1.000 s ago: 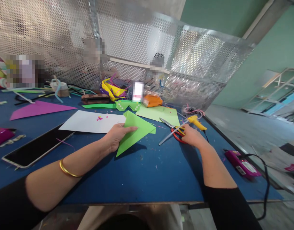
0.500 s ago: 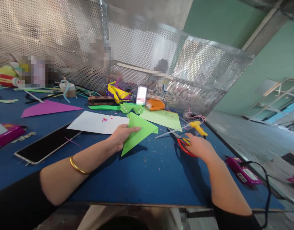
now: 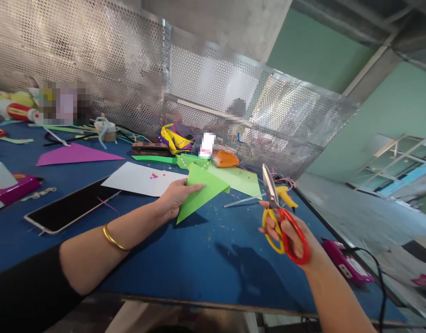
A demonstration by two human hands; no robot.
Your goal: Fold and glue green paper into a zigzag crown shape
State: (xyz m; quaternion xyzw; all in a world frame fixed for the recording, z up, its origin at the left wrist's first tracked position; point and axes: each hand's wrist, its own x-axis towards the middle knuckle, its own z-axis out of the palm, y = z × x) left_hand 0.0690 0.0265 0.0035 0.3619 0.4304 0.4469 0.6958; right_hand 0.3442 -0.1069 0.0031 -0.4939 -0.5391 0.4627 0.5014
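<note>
A folded sheet of light green paper (image 3: 204, 187) is pinched between the thumb and fingers of my left hand (image 3: 174, 198), a little above the table. My right hand (image 3: 296, 238) holds a pair of scissors (image 3: 271, 189) with one red and one yellow handle. Fingers pass through the handle loops, and the blades point up and look closed. Behind the scissors lies a yellow glue gun (image 3: 287, 196). A clear glue stick (image 3: 244, 200) rests on the table between the two hands.
White paper (image 3: 140, 178) with pink scraps overlaps a dark flat device (image 3: 69, 206) at left. Purple paper (image 3: 77, 155), a green paper mask (image 3: 192, 162), an orange pouch (image 3: 226, 159) and pale green paper (image 3: 239, 179) lie farther back. A purple corded box (image 3: 347, 261) sits at the right edge.
My right hand has lifted the scissors off the table and turned them so the blades point up. My left hand keeps the folded green paper in nearly the same place.
</note>
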